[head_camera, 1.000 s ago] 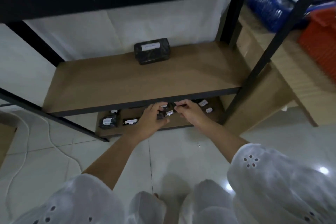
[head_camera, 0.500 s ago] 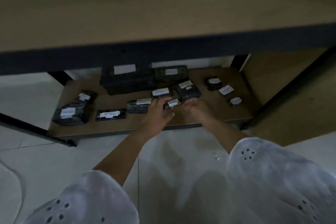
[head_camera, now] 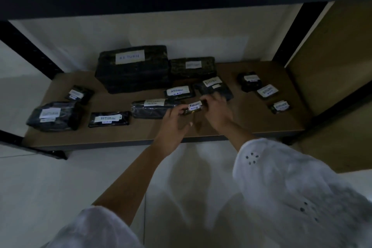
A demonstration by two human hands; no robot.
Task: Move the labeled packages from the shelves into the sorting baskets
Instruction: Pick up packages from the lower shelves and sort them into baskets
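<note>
I see a small black-wrapped package (head_camera: 194, 107) with a white handwritten label, sitting at the front middle of the low wooden shelf (head_camera: 124, 137) among other dark labeled parcels. My left hand (head_camera: 174, 125) curls its fingertips against the package's left end, and my right hand (head_camera: 218, 113) closes over its right end, so it sits pinched between both hands. The light is dim, so I can't quite tell whether it is lifted or resting on the board.

Black packages (head_camera: 132, 70) with white labels (head_camera: 130, 57) lie on a brown shelf (head_camera: 124, 137); white eyelet-patterned sleeves (head_camera: 281, 183).
</note>
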